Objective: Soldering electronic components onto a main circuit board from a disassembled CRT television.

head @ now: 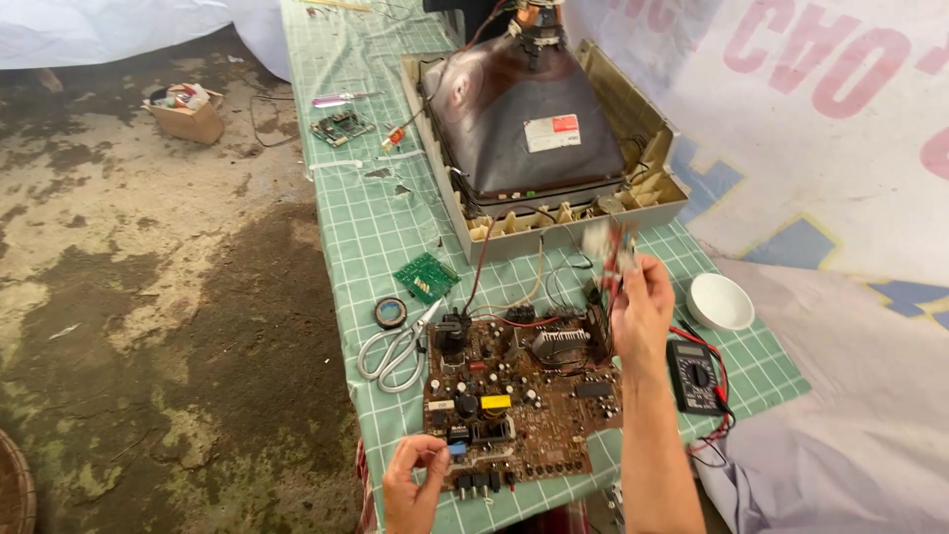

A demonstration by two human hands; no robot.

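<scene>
Green checked tablecloth (366, 227), stained concrete floor (148, 297), left hand (413, 485) pinching circuit board (519, 405), right hand (641, 307) gripping wires (613, 252)

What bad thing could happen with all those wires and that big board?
The right hand lifts a bunch of wires joined to the brown circuit board; a tug might tear one loose. The board overhangs the table edge near the left hand, so it could slip. The white bowl may get knocked.

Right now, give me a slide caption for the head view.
Left hand pinches the brown circuit board edge; right hand lifts wires beside an opened television.
</scene>
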